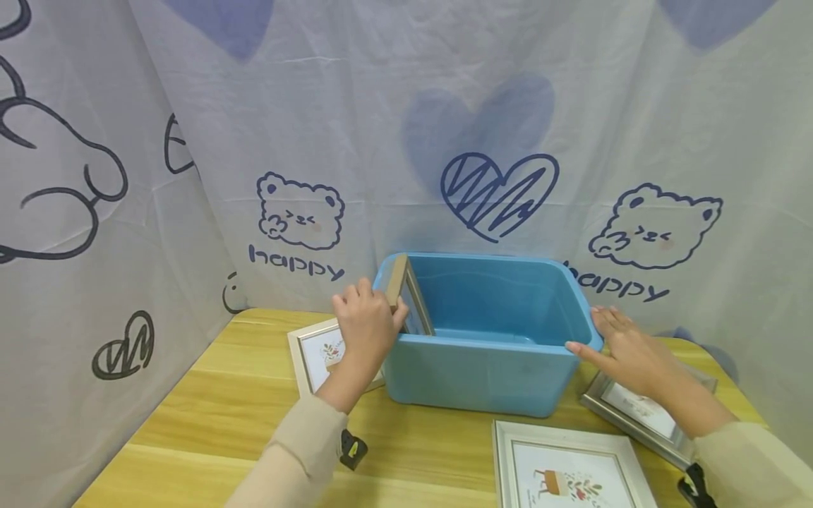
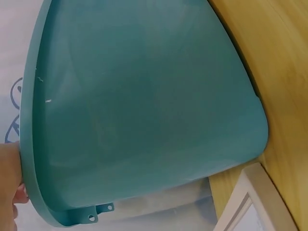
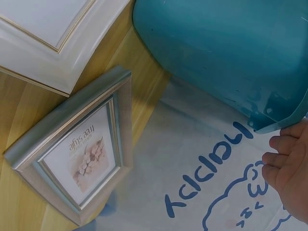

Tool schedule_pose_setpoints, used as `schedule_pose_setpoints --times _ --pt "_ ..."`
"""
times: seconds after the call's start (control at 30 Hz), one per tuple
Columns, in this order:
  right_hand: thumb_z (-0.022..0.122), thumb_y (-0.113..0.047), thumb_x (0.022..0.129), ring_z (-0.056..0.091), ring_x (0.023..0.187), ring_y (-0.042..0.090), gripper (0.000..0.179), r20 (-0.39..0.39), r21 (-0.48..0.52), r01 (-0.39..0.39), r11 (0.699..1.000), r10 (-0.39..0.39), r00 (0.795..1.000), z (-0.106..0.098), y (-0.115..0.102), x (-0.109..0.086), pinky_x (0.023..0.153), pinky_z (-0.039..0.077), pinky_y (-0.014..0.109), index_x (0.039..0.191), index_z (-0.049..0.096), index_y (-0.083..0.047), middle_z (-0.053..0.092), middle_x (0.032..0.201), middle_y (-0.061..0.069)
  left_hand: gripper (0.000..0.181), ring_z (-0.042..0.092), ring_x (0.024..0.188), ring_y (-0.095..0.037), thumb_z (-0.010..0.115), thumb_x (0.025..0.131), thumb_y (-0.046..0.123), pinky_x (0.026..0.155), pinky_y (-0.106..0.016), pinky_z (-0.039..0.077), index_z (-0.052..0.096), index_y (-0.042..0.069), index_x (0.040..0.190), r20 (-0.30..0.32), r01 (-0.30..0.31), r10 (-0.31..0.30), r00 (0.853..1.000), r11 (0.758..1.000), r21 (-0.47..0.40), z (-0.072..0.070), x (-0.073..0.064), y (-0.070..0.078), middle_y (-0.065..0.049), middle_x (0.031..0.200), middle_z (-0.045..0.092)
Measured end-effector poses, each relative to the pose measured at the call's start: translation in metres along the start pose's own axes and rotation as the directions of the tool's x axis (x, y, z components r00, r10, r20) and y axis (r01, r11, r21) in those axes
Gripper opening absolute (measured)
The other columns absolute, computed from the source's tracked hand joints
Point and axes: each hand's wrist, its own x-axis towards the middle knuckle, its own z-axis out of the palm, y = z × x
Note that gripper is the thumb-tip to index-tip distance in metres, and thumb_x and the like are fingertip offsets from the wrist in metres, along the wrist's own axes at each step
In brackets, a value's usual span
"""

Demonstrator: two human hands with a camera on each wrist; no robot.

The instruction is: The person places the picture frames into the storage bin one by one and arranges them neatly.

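A blue plastic bin (image 1: pixel 479 374) stands upright on the wooden table (image 1: pixel 209 416). Inside its left end, a tan picture frame (image 1: pixel 416 303) stands on edge, leaning against the wall. My left hand (image 1: pixel 368 321) grips that frame at the near left corner of the bin, thumb on its edge and fingers bent; the left wrist view shows only part of this hand (image 2: pixel 10 187) by the rim. At the right end, my right hand (image 1: pixel 635 353) rests against the rim with fingers fairly straight, thumb along the front edge. In the right wrist view its fingers (image 3: pixel 284 147) touch beneath the lip.
A cream picture frame (image 1: pixel 305 363) lies left of the bin, partly behind my left arm. In front lies a larger white frame (image 1: pixel 504 451). A silver-grey frame (image 3: pixel 72 120) lies to the right, under my right forearm. A printed curtain (image 1: pixel 381 127) hangs behind the table.
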Motion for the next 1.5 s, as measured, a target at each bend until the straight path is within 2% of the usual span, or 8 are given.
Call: schedule_pose_setpoints --times 0.33,0.63,0.77,0.97,1.13,1.23,1.37,1.5 --pt "0.040 -0.056 0.092 0.023 0.130 0.055 0.085 -0.002 -0.001 0.007 1.000 -0.007 1.000 0.001 -0.001 0.001 0.102 0.022 0.066 0.138 0.027 0.014 0.023 0.143 0.036 0.049 0.047 0.058 -0.020 0.068 0.075 0.043 0.060 -0.034 0.033 0.050 0.010 0.044 0.174 0.008 -0.014 0.985 0.999 0.037 -0.008 0.003 0.006 -0.004 0.059 0.054" --pt "0.040 -0.056 0.092 0.023 0.130 0.055 0.085 -0.010 -0.001 0.014 1.000 -0.014 1.000 0.003 -0.003 0.000 0.103 0.022 0.065 0.137 0.028 0.015 0.024 0.142 0.037 0.048 0.052 0.070 -0.020 0.058 0.085 0.043 0.072 -0.036 0.037 0.053 0.012 0.049 0.447 0.017 -0.030 0.894 0.999 0.034 -0.020 0.008 0.010 -0.004 0.068 0.060" --pt "0.041 -0.055 0.092 0.024 0.129 0.055 0.085 -0.018 0.002 0.025 1.000 -0.025 1.000 0.003 -0.003 0.000 0.103 0.023 0.065 0.136 0.029 0.016 0.025 0.142 0.038 0.048 0.052 0.071 -0.022 0.058 0.085 0.040 0.075 -0.040 0.037 0.048 0.012 0.047 0.495 0.062 -0.047 0.868 0.998 -0.013 -0.022 0.008 0.009 -0.005 0.069 0.060" --pt "0.041 -0.054 0.093 0.024 0.129 0.055 0.084 -0.026 0.005 0.027 1.000 -0.026 0.999 0.003 -0.002 0.000 0.102 0.023 0.065 0.136 0.029 0.017 0.025 0.141 0.038 0.048 0.048 0.062 -0.022 0.061 0.080 0.036 0.071 -0.040 0.036 0.040 0.012 0.044 0.492 0.106 -0.062 0.868 0.993 -0.061 -0.023 0.006 0.008 -0.005 0.061 0.053" --pt "0.042 -0.054 0.093 0.025 0.129 0.055 0.084 -0.031 0.004 0.027 1.000 -0.027 0.999 0.004 -0.002 0.000 0.101 0.024 0.066 0.136 0.029 0.017 0.026 0.141 0.038 0.054 0.050 0.061 -0.022 0.062 0.079 0.049 0.068 -0.040 0.036 0.044 0.010 0.046 0.526 0.110 -0.058 0.848 0.992 -0.068 -0.026 0.007 0.002 -0.006 0.058 0.053" --pt "0.042 -0.054 0.093 0.025 0.129 0.055 0.084 -0.029 0.008 0.024 1.000 -0.024 0.999 0.004 -0.001 0.000 0.101 0.024 0.066 0.136 0.029 0.016 0.025 0.141 0.038 0.054 0.050 0.059 -0.023 0.063 0.079 0.053 0.064 -0.040 0.036 0.049 0.010 0.048 0.478 0.121 -0.041 0.878 0.983 -0.138 -0.025 0.008 -0.005 -0.006 0.057 0.052" --pt "0.042 -0.054 0.093 0.026 0.128 0.056 0.084 -0.030 0.008 0.024 1.000 -0.024 0.999 0.003 0.000 -0.001 0.101 0.024 0.066 0.136 0.029 0.016 0.025 0.141 0.038 0.048 0.047 0.057 -0.024 0.066 0.079 0.046 0.059 -0.037 0.031 0.052 0.009 0.052 0.292 0.113 -0.023 0.956 0.949 -0.294 -0.022 0.010 -0.017 -0.005 0.058 0.051" --pt "0.042 -0.054 0.093 0.026 0.128 0.056 0.084 -0.031 0.002 0.027 1.000 -0.027 0.999 0.003 0.001 -0.001 0.101 0.025 0.066 0.136 0.029 0.017 0.025 0.141 0.039 0.041 0.044 0.059 -0.025 0.066 0.080 0.037 0.060 -0.038 0.028 0.049 0.008 0.056 0.133 0.089 -0.032 0.991 0.890 -0.447 -0.022 0.014 -0.031 -0.006 0.063 0.048"
